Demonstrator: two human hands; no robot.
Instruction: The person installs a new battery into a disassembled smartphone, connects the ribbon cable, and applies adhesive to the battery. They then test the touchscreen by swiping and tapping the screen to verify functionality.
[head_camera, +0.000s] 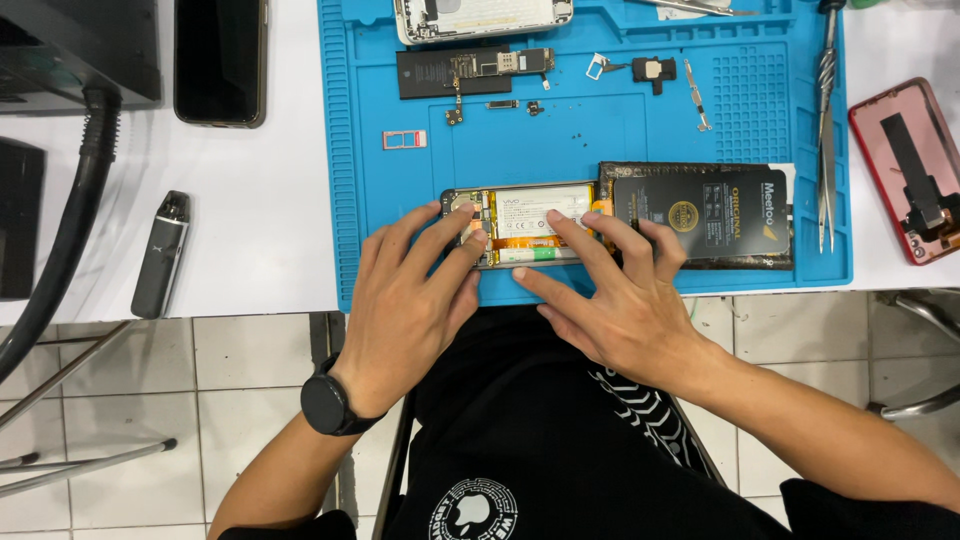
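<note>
Both hands lie palm-down, fingers spread: left hand (410, 300), wearing a black wristwatch (328, 403), and right hand (615, 295) press fingertips onto an opened phone (520, 225) on a blue mat (560, 140) near the white worktop (260, 220) edge, just beside a black battery pack (715, 210).

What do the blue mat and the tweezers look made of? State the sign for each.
Blue mat: probably silicone or rubber, matte, with moulded ridges and a dimpled grid. Tweezers: seemingly bare steel, silvery with bright glints along thin arms.
</note>
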